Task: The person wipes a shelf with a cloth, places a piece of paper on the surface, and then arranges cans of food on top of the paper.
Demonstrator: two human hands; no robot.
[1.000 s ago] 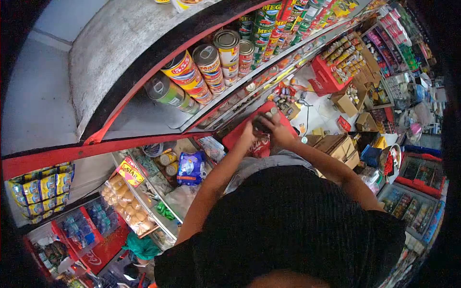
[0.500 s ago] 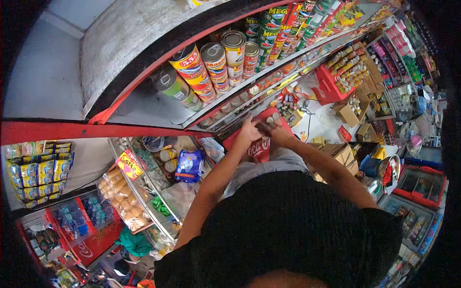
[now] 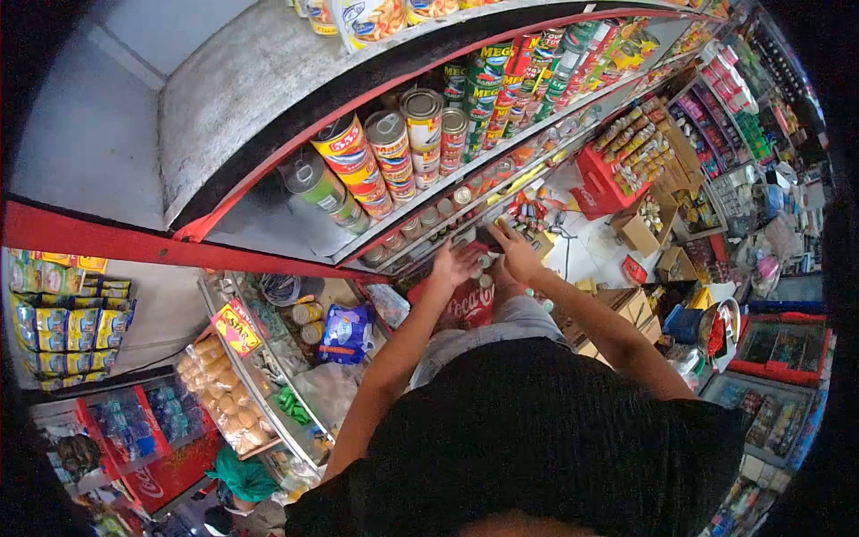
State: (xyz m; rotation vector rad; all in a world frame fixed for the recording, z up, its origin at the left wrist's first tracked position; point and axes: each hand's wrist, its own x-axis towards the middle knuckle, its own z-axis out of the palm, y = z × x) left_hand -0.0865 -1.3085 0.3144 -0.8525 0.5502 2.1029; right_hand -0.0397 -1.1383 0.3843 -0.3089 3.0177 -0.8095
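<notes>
Head view: I read both hands forward of the lap, at the red Coca-Cola case (image 3: pixel 472 309), standing apart from each other with a gap between them; the left hand (image 3: pixel 457 262) is over the far edge of the case, fingers spread; its grip is released, and I see no item held in it. The right hand (image 3: pixel 517 251) is beyond the far right corner, fingers reaching forward and slightly bent; a small round shape shows at its fingertips, but I cannot tell whether that grip is closed on it or merely in front of it.

Position of the small cans (image 3: pixel 484 260): near the far right corner of the case, between the two hands; their round ends face up toward the camera; I cannot read any label on them. With the hands parted, these cans are exposed to view, and I judge them reachable from either side; contact with the fingers cannot be confirmed.

Surroundings: ahead and to the left, the metal shelf (image 3: pixel 353 242) carries stacked cans along its front edge; a green can (image 3: pixel 313 176) tops the stack nearest its left end; more cans line the level below; to the right, an open carton (image 3: pixel 637 234) rests on the floor, just beside the red crate (image 3: pixel 598 185).
</notes>
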